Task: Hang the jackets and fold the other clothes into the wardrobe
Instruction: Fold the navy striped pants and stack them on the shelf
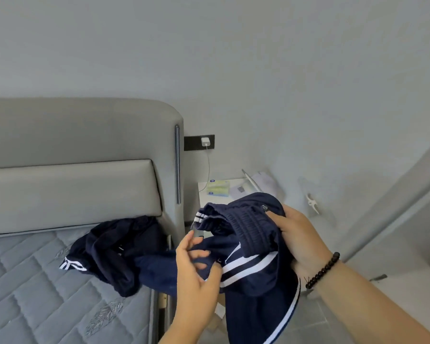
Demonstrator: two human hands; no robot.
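A navy garment with white stripes and a ribbed elastic band is held up in front of me, beside the bed's right edge. My right hand, with a black bead bracelet on the wrist, grips its bunched ribbed band from the right. My left hand pinches a fold of the same garment near the white stripes, fingers curled. One end of the cloth trails left onto the mattress. A second dark navy garment with white stripes lies crumpled on the mattress by the headboard. No wardrobe is in view.
The bare grey quilted mattress and padded grey headboard fill the left. A white nightstand with tissue packs and papers stands behind the garment. A charger sits in the wall socket. A grey door frame runs down the right.
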